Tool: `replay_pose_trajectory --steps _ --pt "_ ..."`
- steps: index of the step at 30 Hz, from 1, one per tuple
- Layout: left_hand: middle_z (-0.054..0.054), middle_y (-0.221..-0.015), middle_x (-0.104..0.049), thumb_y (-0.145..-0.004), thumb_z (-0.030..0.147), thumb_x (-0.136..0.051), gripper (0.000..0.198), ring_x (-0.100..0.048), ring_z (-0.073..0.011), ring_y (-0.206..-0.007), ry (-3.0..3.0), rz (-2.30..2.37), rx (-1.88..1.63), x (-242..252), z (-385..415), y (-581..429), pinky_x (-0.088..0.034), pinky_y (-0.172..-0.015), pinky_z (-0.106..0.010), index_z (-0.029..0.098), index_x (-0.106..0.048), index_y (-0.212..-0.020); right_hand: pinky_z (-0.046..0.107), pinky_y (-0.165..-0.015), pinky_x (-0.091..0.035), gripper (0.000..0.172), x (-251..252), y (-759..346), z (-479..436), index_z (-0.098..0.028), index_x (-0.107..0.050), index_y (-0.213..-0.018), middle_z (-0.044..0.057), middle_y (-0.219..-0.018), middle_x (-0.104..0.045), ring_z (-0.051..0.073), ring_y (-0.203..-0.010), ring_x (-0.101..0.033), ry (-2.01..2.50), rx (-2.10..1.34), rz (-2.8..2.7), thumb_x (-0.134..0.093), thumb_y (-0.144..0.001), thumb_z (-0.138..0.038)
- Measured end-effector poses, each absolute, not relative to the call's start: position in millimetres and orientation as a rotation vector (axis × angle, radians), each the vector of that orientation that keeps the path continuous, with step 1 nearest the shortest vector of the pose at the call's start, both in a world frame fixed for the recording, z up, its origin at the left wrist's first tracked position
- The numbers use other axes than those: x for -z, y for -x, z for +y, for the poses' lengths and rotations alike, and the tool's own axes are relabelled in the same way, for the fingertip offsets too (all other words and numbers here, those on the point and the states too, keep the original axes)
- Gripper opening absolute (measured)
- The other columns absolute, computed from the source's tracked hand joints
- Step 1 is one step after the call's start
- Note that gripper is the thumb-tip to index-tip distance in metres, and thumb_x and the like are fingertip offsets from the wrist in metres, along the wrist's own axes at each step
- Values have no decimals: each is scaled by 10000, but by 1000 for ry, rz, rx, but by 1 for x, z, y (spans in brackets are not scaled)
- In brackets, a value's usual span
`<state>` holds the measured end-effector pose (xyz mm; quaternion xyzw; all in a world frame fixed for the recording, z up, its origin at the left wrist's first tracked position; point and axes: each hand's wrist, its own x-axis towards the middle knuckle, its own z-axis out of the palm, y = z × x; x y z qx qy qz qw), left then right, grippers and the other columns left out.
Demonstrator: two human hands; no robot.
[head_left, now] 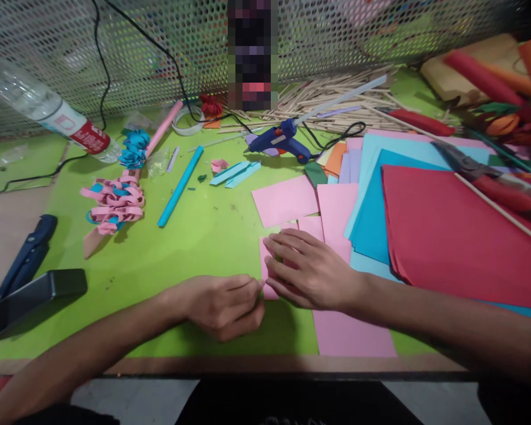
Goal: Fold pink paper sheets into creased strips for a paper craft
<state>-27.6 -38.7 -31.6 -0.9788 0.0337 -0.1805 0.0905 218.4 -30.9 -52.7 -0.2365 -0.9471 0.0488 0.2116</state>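
Observation:
A small pink paper piece lies on the green table top near its front edge. My left hand is closed, its thumb and fingertips pinching the paper's left edge. My right hand rests flat over the same piece with the fingers stretched out, hiding most of it. Just beyond it lies a pink paper rectangle. Longer pink sheets run partly beneath my right wrist and forearm.
To the right are stacked red sheets and pliers. A blue glue gun stands behind, before many thin sticks. At left are a pink-and-blue paper craft, a blue paper tube, a bottle and a black box.

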Motion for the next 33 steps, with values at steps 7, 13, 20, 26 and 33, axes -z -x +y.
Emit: replay_pose_trajectory --steps 7,13,20,26,33 --pt "-36 -878 -730 -938 259 -568 164 -678 -147 -839 3040 182 783 36 -46 21 -589 -766 -251 219 -724 -905 483 -1007 -487 234 52 -218 -29 -110 -661 -1017 174 -1178 -636 290 -1152 -569 646 -164 -2620 -546 -946 -302" --pt "-117 -1156 -709 -902 357 -654 297 -663 -242 -1086 3003 -858 705 43 -43 18 -578 -896 -386 132 -653 -1096 484 -943 -520 217 52 -217 -28 -100 -668 -1013 147 -1041 -664 270 -1037 -588 603 -152 -2581 -560 -942 -274" --pt "-170 -1196 -683 -905 439 -628 431 -641 -292 -1161 3072 -894 637 48 -41 18 -567 -937 -444 97 -630 -1168 446 -961 -530 174 52 -224 -29 -120 -676 -966 92 -898 -687 239 -990 -618 557 -86 -2473 -654 -894 -277" --pt "-179 -1216 -671 -907 414 -618 410 -633 -303 -1171 3090 -878 604 47 -41 21 -566 -928 -460 111 -634 -1182 416 -925 -537 125 52 -229 -26 -151 -669 -870 75 -900 -690 215 -958 -629 433 -126 -2532 -628 -913 -261" --pt "-172 -1221 -676 -885 406 -634 414 -633 -300 -1172 3081 -873 609 48 -41 21 -561 -938 -445 93 -640 -1157 394 -913 -538 152 49 -228 -24 -123 -664 -997 78 -906 -702 218 -987 -642 342 -192 -2554 -597 -926 -238"
